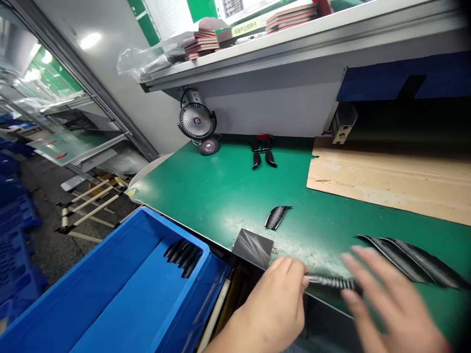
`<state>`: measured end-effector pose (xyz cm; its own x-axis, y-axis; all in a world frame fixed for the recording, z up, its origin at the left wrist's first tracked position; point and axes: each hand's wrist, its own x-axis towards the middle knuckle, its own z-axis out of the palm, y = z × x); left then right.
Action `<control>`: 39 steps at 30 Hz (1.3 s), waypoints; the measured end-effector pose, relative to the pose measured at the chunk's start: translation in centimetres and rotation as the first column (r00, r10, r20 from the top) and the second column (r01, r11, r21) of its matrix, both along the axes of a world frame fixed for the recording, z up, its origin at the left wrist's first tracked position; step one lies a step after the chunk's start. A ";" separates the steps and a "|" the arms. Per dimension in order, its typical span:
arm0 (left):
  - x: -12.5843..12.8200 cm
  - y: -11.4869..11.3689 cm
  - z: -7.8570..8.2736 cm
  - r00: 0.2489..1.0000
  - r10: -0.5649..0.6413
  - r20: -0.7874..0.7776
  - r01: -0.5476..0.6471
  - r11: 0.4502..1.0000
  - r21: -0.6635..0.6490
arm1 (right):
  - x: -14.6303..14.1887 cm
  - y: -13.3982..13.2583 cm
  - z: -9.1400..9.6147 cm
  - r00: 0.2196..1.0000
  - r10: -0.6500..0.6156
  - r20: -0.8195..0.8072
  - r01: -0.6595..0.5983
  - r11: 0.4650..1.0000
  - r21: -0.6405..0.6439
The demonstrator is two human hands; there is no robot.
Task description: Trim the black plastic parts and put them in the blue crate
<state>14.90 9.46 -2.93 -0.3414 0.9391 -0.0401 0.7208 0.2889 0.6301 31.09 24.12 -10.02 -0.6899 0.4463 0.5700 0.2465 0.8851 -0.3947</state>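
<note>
My left hand (274,306) is closed, its thumb and fingers pinching one end of a narrow black ribbed piece (331,281) seen nearly edge-on and smeared by motion. My right hand (390,304) is blurred, with its fingers spread around the far end of that piece; whether it touches is unclear. Beyond the right hand lie a few curved black blade-shaped parts (408,257). A single smaller curved black part (276,217) rests farther back on the green table. Left of my left hand, a dark square block (253,248) sits at the table's front edge.
A blue bin (121,304) at the left holds several black parts (184,256). Black-handled cutters (263,151) and a small fan (197,121) are at the table's back. Cardboard (390,179) covers the back right. A shelf (294,39) hangs above, carrying stacked red-edged pads.
</note>
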 end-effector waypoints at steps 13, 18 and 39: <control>-6.0 -6.7 -1.9 0.980 0.129 0.149 -0.155 0.973 0.171 | -5.5 -8.8 -1.2 0.897 0.346 0.275 -0.352 0.936 -0.027; -9.5 -6.7 -3.4 0.927 0.373 0.046 -0.366 0.867 0.338 | -6.8 -9.1 -2.2 0.950 0.166 0.264 -0.208 0.969 0.137; -15.4 -4.2 -10.0 0.641 0.728 0.243 -0.750 0.528 0.399 | -11.2 -10.0 -1.5 0.920 0.085 0.383 -0.208 0.933 0.294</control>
